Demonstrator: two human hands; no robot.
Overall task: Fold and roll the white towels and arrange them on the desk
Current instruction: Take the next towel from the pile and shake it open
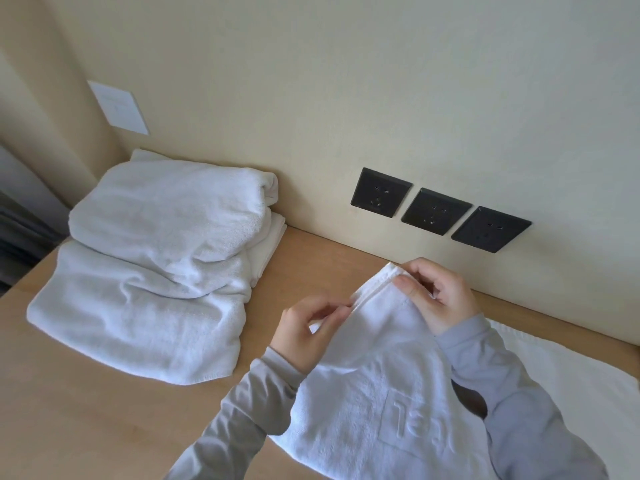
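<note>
A white towel (374, 393) with an embossed logo hangs in front of me, lifted off the wooden desk (104, 410). My left hand (308, 330) pinches its top hem at the left. My right hand (436, 292) pinches the same hem at the upper corner, close to the wall. Both arms wear grey sleeves. A loose pile of white towels (156, 265) lies folded at the desk's far left, against the wall. Another white towel (571, 368) lies flat on the desk at the right, partly hidden by my right arm.
Three black wall sockets (436, 211) sit in a row just above the desk's back edge. A white wall plate (117, 107) is mounted higher at the left. The desk's left edge drops off beside a dark area.
</note>
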